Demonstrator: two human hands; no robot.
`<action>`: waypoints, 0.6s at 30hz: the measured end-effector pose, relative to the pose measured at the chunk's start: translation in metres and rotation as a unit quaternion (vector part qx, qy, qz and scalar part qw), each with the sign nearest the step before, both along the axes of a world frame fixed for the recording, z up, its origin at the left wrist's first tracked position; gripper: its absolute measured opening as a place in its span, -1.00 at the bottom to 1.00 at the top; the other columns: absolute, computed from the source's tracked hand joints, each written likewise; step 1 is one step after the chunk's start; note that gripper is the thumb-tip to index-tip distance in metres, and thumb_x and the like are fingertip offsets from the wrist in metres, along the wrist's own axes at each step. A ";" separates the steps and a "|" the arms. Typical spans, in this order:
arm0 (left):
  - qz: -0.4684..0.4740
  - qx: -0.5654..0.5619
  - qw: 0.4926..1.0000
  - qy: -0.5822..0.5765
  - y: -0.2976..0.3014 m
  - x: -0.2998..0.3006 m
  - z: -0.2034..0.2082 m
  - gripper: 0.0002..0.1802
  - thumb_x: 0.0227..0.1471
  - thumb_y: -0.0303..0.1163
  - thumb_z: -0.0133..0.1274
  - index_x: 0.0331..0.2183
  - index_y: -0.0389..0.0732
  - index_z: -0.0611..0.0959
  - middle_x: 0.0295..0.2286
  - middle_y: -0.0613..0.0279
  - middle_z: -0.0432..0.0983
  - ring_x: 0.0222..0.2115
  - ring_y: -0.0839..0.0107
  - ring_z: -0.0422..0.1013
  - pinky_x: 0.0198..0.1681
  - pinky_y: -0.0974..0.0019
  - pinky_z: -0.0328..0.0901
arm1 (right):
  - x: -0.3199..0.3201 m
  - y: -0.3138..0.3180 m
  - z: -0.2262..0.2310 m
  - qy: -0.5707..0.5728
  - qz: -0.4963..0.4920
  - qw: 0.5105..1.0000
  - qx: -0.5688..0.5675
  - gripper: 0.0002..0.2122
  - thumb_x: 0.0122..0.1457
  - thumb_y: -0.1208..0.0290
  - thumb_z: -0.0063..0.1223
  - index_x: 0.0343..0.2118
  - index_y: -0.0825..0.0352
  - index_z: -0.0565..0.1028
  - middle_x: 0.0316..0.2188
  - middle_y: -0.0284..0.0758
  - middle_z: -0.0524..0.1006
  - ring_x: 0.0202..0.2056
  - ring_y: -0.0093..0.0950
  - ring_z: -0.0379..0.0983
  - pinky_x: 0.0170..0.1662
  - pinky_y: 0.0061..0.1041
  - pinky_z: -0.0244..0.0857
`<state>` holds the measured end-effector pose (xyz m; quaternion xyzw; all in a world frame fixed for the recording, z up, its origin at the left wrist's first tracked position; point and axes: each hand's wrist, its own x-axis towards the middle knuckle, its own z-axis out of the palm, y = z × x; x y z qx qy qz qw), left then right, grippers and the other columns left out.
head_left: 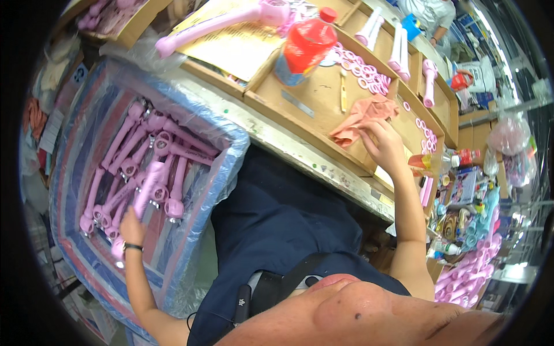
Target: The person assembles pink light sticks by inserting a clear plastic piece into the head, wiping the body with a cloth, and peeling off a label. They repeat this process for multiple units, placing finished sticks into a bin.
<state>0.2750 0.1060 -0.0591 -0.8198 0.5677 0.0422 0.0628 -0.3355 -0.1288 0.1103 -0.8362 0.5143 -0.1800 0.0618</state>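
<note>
In the plastic-lined bin at my left, my left hand (133, 230) is closed round the lower end of a pink plastic handle (151, 183), slightly blurred. Several similar pink handles with round heads (163, 143) lie piled beneath and around it. My right hand (382, 143) reaches over the workbench and pinches the edge of an orange cloth (360, 121). That cloth lies crumpled in a shallow cardboard tray (277, 112). A single long pink handle (222, 26) rests on yellow paper left of the tray.
The bin's blue wrapped rim (234, 153) stands beside the bench edge (277, 144). The tray holds a red-labelled bottle (306, 49), a metal ruler (298, 104), a yellow cutter (344, 91) and pink rings (369, 76). A bottle of amber liquid (427, 163) lies at right. Another person (434, 20) is beyond.
</note>
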 end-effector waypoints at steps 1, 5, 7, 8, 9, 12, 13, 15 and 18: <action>0.014 -0.041 0.997 -0.071 -0.004 -0.004 0.029 -0.46 -0.33 -0.60 0.02 -0.14 -0.32 0.42 -0.40 -0.10 0.44 -0.34 -0.09 0.39 -0.27 -0.02 0.27 | -0.003 -0.005 -0.003 -0.011 0.010 1.000 0.009 -0.80 0.01 0.46 0.11 -0.25 0.26 0.49 -0.32 -0.23 0.49 -0.28 -0.30 0.46 -0.25 -0.40 0.33; -0.178 -0.354 0.906 -0.149 -0.045 -0.051 0.141 -0.45 -0.25 -0.56 0.11 -0.09 -0.22 0.42 -0.20 0.06 0.43 -0.07 0.08 0.34 0.21 -0.14 -0.11 | -0.005 -0.024 -0.024 0.012 0.024 0.995 0.091 -0.78 0.02 0.35 0.10 -0.23 0.22 0.49 -0.40 -0.25 0.49 -0.29 -0.26 0.46 -0.24 -0.37 0.34; -0.285 -0.403 0.857 -0.147 -0.073 -0.095 0.178 -0.59 -0.13 -0.50 0.09 -0.15 -0.14 0.42 -0.20 0.16 0.46 -0.03 0.12 0.34 0.21 -0.20 -0.15 | -0.008 -0.030 -0.035 0.153 0.021 0.979 0.133 -0.79 0.02 0.39 0.10 -0.24 0.22 0.48 -0.37 -0.25 0.46 -0.32 -0.33 0.46 -0.22 -0.44 0.34; -0.343 -0.432 0.824 -0.134 -0.089 -0.122 0.188 -0.69 -0.09 -0.52 0.05 -0.22 -0.10 0.43 -0.22 0.21 0.48 -0.03 0.14 0.35 0.22 -0.21 -0.14 | -0.012 -0.030 -0.038 0.066 0.018 0.992 0.104 -0.82 0.04 0.39 0.07 -0.26 0.23 0.49 -0.36 -0.22 0.46 -0.30 -0.32 0.45 -0.22 -0.43 0.33; -0.404 -0.452 0.782 -0.145 -0.107 -0.150 0.193 -0.71 -0.10 -0.51 0.09 -0.27 -0.07 0.43 -0.24 0.25 0.49 -0.05 0.17 0.38 0.20 -0.24 -0.12 | -0.018 -0.030 -0.040 -0.017 0.005 0.996 0.086 -0.84 0.06 0.40 0.05 -0.27 0.24 0.49 -0.34 -0.20 0.47 -0.29 -0.31 0.45 -0.21 -0.42 0.32; -0.565 -0.384 0.726 -0.084 -0.144 -0.233 0.197 -0.70 -0.17 -0.48 0.17 -0.35 0.00 0.44 -0.31 0.34 0.49 -0.07 0.31 0.41 0.14 -0.28 -0.05 | -0.044 -0.018 -0.041 -0.393 -0.015 0.920 0.004 -0.89 0.17 0.44 -0.03 -0.33 0.36 0.46 -0.35 -0.32 0.46 -0.29 -0.53 0.38 -0.22 -0.53 0.27; -0.622 -0.348 0.700 -0.053 -0.158 -0.261 0.194 -0.73 -0.17 -0.46 0.17 -0.39 0.02 0.45 -0.35 0.37 0.48 -0.07 0.38 0.42 0.11 -0.32 -0.04 | -0.054 -0.013 -0.039 -0.488 -0.046 0.871 0.001 -0.87 0.22 0.42 -0.07 -0.28 0.37 0.45 -0.36 -0.41 0.45 -0.32 -0.58 0.34 -0.24 -0.56 0.25; -0.692 -0.350 0.628 -0.069 -0.177 -0.313 0.181 -0.82 -0.12 -0.36 0.07 -0.38 0.03 0.44 -0.34 0.47 0.47 -0.07 0.46 0.39 0.15 -0.12 0.02 | -0.073 0.005 -0.037 -0.665 -0.088 0.741 0.027 -0.84 0.26 0.39 -0.14 -0.16 0.28 0.41 -0.22 -0.41 0.44 -0.19 -0.59 0.35 -0.20 -0.56 0.25; -0.739 -0.351 0.575 -0.006 -0.193 -0.377 0.156 -0.83 -0.19 -0.36 0.03 -0.44 0.00 0.41 -0.35 0.51 0.41 0.01 0.49 0.30 0.26 -0.07 -0.12 | -0.089 0.032 -0.035 -0.780 -0.060 0.622 0.033 -0.64 0.27 0.28 -0.17 0.12 0.18 0.23 0.01 -0.42 0.35 -0.01 -0.50 0.30 -0.04 -0.45 0.22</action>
